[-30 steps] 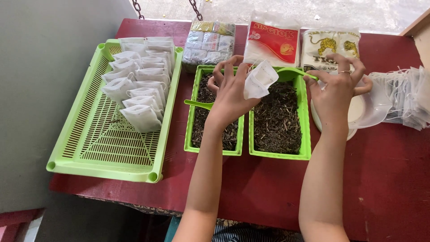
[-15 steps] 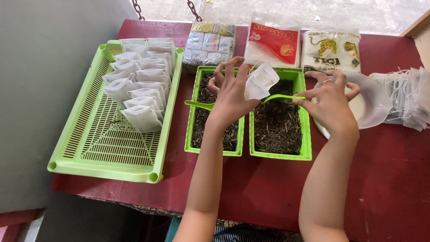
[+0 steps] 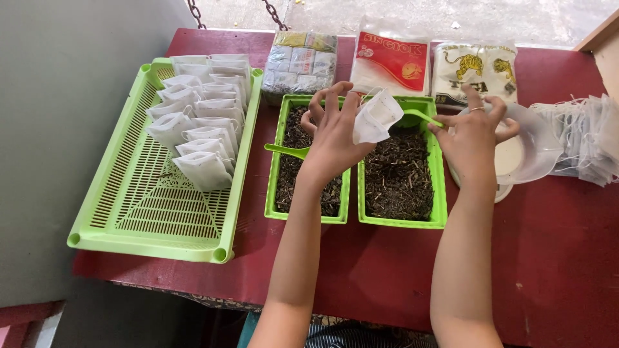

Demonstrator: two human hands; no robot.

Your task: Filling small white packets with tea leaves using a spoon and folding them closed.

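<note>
White pouch (image 3: 377, 117), pinched open-mouthed in the left hand (image 3: 335, 132), sits just left of the green spoon (image 3: 419, 116) gripped by the right hand (image 3: 474, 132).

Spoon bowl (image 3: 409, 120) hides behind the sachet (image 3: 376, 116) (contents unseen).

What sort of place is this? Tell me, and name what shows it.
Probably a small home or shop packing bench for loose tea: a dark red table, two small green plastic trays of dried dark leaves, and a large green slotted tray lined with filled white filter bags.
</note>
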